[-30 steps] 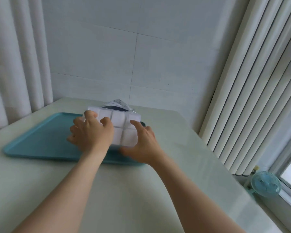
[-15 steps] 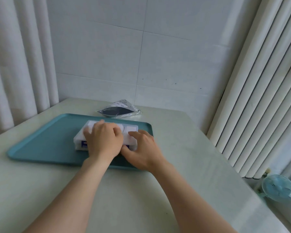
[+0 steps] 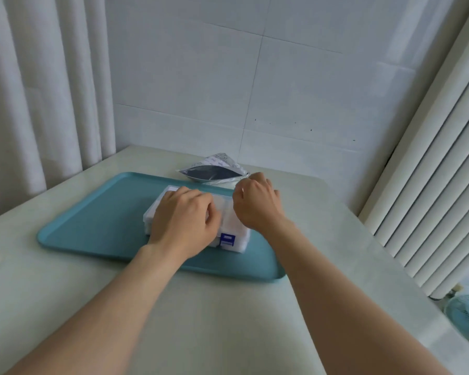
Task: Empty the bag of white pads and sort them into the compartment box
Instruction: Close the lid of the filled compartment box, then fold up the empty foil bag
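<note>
While compartment box (image 3: 234,227) sits on tray (image 3: 92,226) | left hand (image 3: 184,220) rests atop | right hand (image 3: 255,204) curled, hold unclear

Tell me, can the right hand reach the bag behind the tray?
Probably yes. The right hand is up right next to the bag, which lies on the table past the tray, and nothing sits between them.

Left hand (image 3: 184,220) bare, back and knuckles showing. Right hand (image 3: 256,203) bare, likewise. Behind them, left forearm (image 3: 114,307) and right forearm (image 3: 336,293) bare along the whole visible length, wrist to frame edge. Fingertips hidden from the camera.
</note>
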The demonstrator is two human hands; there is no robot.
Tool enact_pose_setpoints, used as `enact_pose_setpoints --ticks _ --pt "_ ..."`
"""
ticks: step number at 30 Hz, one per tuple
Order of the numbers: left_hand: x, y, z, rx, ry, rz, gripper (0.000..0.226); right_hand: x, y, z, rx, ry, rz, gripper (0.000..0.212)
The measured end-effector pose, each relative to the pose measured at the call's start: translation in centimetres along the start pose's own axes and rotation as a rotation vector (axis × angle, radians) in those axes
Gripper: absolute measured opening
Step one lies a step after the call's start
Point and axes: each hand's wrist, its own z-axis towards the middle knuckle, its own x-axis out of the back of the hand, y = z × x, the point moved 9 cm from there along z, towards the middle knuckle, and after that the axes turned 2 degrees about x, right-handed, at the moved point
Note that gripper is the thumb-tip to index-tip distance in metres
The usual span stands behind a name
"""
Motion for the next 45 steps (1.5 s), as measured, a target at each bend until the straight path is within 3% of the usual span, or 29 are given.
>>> enact_pose_setpoints --ticks 7,11,14,22,26,30,36,41,45 --pt "0.1 -0.7 0.1 0.063 0.018 -0.024 0.030 -4.4 -2.3 5.0 -0.058 -0.215 -0.021 0.046" --pt "-0.4 -1.0 0.2 0.084 0.017 0.000 0.029 -5.5 -0.9 5.8 -0.162 -0.247 -0.014 0.054" --pt "-0.4 -1.0 0.2 0.090 0.031 0.006 0.026 -5.7 -0.8 5.7 -0.158 -0.244 0.028 0.047" --pt "0.0 -0.8 -0.1 0.094 0.022 0.021 0.026 0.3 -1.3 3.3 -0.027 0.122 0.143 0.015" --pt "1.0 -1.0 -0.3 0.190 0.102 -0.099 0.019 5.0 -0.1 -0.3 0.012 0.375 0.260 0.044" --pt "1.5 -0.6 -0.6 0.273 0.138 -0.429 0.048 9.6 1.5 -4.1 0.010 0.562 0.484 0.045" --pt "1.8 2.0 -0.7 0.340 0.058 -0.666 0.052 13.8 4.7 -9.7 -0.038 0.857 0.651 0.042" --pt "0.4 4.5 -1.0 0.356 -0.122 -0.754 0.054 12.1 10.2 -12.1 -0.303 0.942 1.109 0.040" --pt "-1.0 5.6 -1.2 0.329 -0.207 -0.896 0.062 10.1 12.9 -12.0 -0.451 0.821 1.425 0.009"
